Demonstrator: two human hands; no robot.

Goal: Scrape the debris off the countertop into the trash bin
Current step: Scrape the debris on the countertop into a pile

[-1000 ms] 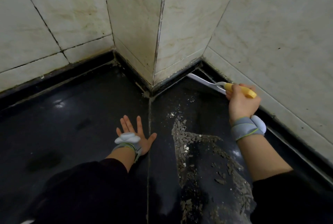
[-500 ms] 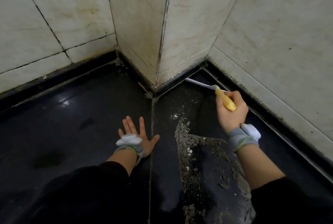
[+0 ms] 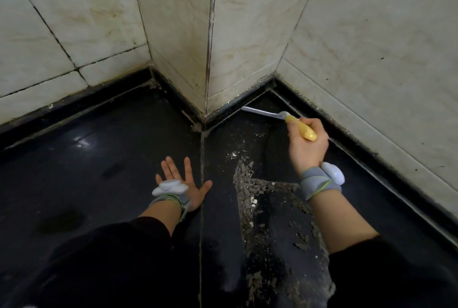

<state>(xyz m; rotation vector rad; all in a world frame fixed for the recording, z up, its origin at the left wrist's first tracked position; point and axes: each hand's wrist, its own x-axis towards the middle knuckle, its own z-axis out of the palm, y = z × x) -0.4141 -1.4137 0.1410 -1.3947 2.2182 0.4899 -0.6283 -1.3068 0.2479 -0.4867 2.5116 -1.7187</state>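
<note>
Trainee: Why is the scraper (image 3: pixel 270 114) pushed so far back?

Cleaner: Its thin metal blade lies low along the foot of the tiled wall (image 3: pixel 247 35), just where the wall meets the black countertop (image 3: pixel 99 159). I'd guess dirt lodges in that joint, so a stroke has to begin there to drag it forward.

Trainee: And the grip?

Cleaner: The right hand (image 3: pixel 307 151) is wrapped round the yellow handle (image 3: pixel 306 131), with the butt end sticking out towards the person. Held that low, the blade can run nearly flat to the surface, which suits lifting flakes rather than gouging.

Trainee: Is the left hand (image 3: pixel 183 178) idle?

Cleaner: It holds nothing. It lies palm down on the countertop, fingers straight and spread, thumb beside the seam (image 3: pixel 202 196) between the two slabs. It looks like a prop for leaning into the corner.

Trainee: Where is the debris (image 3: pixel 247 183)?

Cleaner: Grey flakes and a few white crumbs lie in a strip right of the seam, between the two arms. The strip runs from near the scraper towards the front of the counter, so it seems to be lined up for pulling off the edge.

Trainee: And the trash bin?

Cleaner: It is not in view. With the pile on the slab, I judge most of the job remains.
</note>
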